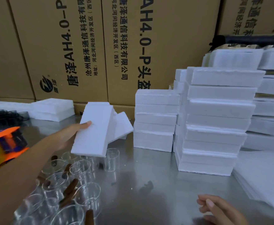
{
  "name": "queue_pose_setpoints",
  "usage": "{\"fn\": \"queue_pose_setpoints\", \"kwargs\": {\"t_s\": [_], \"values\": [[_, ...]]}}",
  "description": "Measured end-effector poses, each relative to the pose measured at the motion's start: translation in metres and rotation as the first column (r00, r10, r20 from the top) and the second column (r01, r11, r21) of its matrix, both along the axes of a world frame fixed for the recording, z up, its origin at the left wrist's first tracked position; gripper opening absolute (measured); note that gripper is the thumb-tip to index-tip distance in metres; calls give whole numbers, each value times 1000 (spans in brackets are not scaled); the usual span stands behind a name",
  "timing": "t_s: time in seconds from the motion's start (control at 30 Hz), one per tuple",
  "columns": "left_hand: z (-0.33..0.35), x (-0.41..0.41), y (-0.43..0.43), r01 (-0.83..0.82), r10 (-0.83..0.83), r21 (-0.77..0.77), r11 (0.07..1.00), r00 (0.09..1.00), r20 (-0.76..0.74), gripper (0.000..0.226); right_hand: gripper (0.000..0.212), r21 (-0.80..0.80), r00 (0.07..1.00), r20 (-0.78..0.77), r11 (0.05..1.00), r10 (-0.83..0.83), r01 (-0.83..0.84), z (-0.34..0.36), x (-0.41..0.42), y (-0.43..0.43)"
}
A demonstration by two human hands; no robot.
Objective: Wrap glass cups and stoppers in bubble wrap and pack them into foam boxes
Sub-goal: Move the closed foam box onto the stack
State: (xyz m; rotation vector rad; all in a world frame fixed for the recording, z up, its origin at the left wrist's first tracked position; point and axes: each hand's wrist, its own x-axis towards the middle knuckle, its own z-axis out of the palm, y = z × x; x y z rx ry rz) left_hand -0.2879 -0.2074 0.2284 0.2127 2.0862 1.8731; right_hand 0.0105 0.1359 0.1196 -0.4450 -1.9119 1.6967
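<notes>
At centre left the left hand (71, 137) grips a white foam box (94, 129) above glass cups (77, 181) and brown stoppers (70, 187) on the steel table (149, 168), while the right hand (217, 210), lower right, hangs loosely curled and empty.

Brushed metal is noted for the table (149, 168): semi-glossy, with smeared reflections. White expanded foam is seen on the foam box (94, 129) and the foam stacks (214, 111): matt, grainy, edges rough and crumbly. Clear smooth glossy glass is seen on the glass cups (87, 192). The stoppers (70, 187) are read as brown, matt, wood-like; material not resolved. Matt brown cardboard, black print, is noted on the cartons (84, 46). Smooth orange and purple plastic is seen on the tape dispenser (4, 140). The white sheets (263, 176) look soft and matt. The black bag (246, 38) looks slightly shiny.
</notes>
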Motion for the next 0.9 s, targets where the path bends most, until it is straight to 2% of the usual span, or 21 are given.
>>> {"fn": "queue_pose_setpoints", "kwargs": {"t_s": [0.23,0.33,0.43,0.5,0.57,0.63,0.7,0.8,0.9], "values": [[49,21,-16,-68,94,177,982,985,-144,39,24,-44,999,19,999,26,-25,3,3,-2],[74,45,-15,2,61,266,964,971,-232,35,24,-63,1000,21,998,16,-15,1,3,-2],[93,81,-3,95,-11,272,958,955,-295,37,22,-101,1000,15,995,15,-13,0,3,-2],[95,109,10,186,-118,202,961,944,-308,40,21,-133,1000,-1,991,14,-15,0,2,-2],[89,138,26,345,-308,82,935,905,-291,47,20,-150,1000,-17,988,23,-26,0,3,-3],[75,162,46,529,-531,-81,845,813,-239,49,20,-175,999,-32,984,32,-37,1,5,-3],[53,180,67,642,-673,-212,737,727,-137,34,24,-226,997,-55,972,47,-58,3,8,-2],[19,195,95,734,-756,-251,630,654,13,19,33,-412,993,-103,906,64,-101,10,15,-2],[-6,202,115,745,-760,-339,574,640,118,26,57,-514,974,-126,828,185,-224,19,26,2]]}}
